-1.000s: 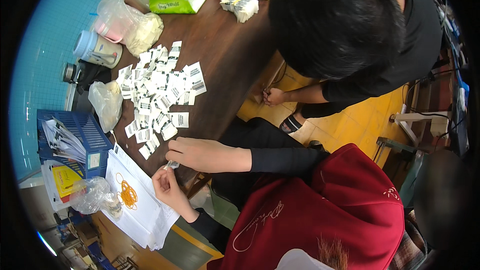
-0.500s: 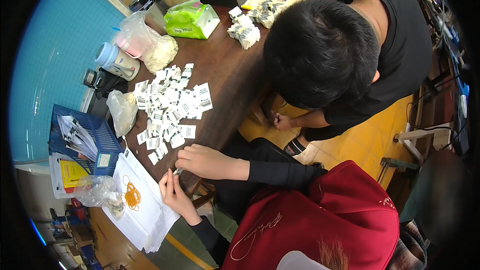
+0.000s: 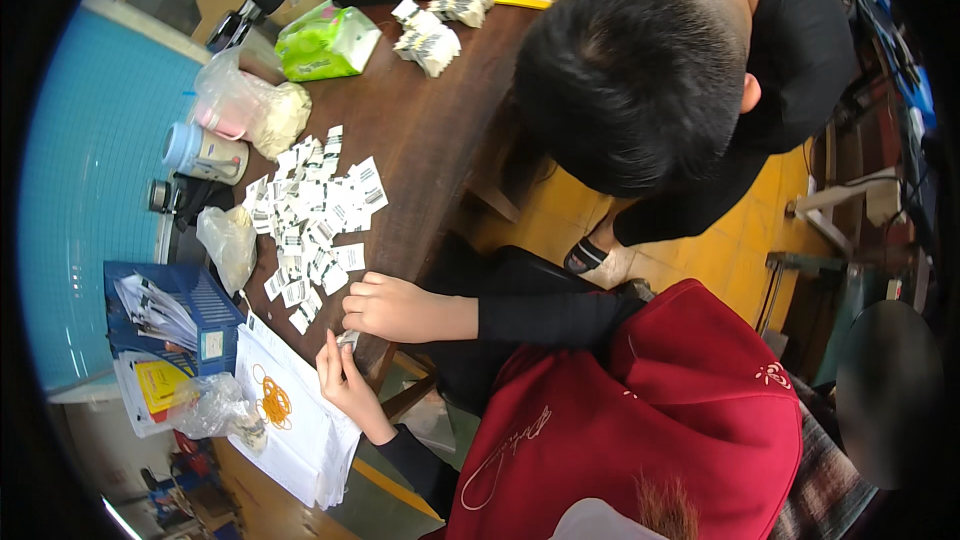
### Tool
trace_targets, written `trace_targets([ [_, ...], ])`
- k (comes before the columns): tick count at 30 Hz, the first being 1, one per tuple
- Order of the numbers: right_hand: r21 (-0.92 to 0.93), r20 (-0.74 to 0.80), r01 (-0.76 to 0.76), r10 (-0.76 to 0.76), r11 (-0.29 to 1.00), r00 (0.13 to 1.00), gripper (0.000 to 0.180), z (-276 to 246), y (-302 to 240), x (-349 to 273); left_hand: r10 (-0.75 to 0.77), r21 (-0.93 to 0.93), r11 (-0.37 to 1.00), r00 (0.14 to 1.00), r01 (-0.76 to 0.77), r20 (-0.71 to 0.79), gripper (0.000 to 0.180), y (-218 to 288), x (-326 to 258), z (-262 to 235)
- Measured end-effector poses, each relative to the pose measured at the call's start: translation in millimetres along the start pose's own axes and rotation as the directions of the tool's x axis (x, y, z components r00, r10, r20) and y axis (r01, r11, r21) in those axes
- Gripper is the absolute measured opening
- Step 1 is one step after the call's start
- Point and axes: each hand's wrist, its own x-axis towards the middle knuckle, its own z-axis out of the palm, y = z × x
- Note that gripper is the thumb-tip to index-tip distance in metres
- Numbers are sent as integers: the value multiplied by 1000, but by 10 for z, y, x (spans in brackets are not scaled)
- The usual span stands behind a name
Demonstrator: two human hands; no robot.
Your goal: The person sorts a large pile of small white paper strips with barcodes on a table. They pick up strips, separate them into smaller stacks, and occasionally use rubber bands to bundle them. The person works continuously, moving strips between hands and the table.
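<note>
At the edge of the brown table (image 3: pixel 430 130), my right hand (image 3: pixel 395 310) is closed, its fingers bent over a small stack of white labels (image 3: pixel 348 339). My left hand (image 3: pixel 347 388) pinches the same stack from below, thumb and fingers close together. Fingers partly hide the stack. Just beyond my hands lies a loose heap of small white labels with dark print (image 3: pixel 310 205). Close by my left hand, yellow-orange rubber bands (image 3: pixel 273 400) rest on a pile of white papers (image 3: pixel 310 450).
Along the far side stand a blue plastic basket (image 3: pixel 205 305) with papers, clear plastic bags (image 3: pixel 228 245), a light-blue-lidded bottle (image 3: pixel 205 153) and a green tissue pack (image 3: pixel 325 40). Bundled labels (image 3: pixel 428 43) sit farther back. Another person in black (image 3: pixel 790 70) leans in beside the table.
My view has shifted, so the table things sit farther left. Both hands still hold the label stack. The other person's hand, visible before, is now hidden.
</note>
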Motion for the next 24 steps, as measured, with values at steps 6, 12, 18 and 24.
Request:
trace_targets([
  [6, 309, 87, -125, 103, 943, 991, 15, -225, -40, 114, -168, -125, 975, 978, 184, 125, 8, 13, 101, -155],
  [12, 582, 286, -148, -31, 800, 958, 17, -748, -67, 150, -79, -604, 600, 790, 525, 608, 47, 296, 23, -283],
  [18, 591, 307, -208, 21, 779, 952, 20, -917, -51, 50, -12, -604, 360, 651, 711, 759, 17, 497, -70, 35],
  [24, 708, -145, -349, 610, 614, 779, 16, -709, 142, -757, -44, -721, 80, 725, 688, 687, 16, 417, -106, -55],
])
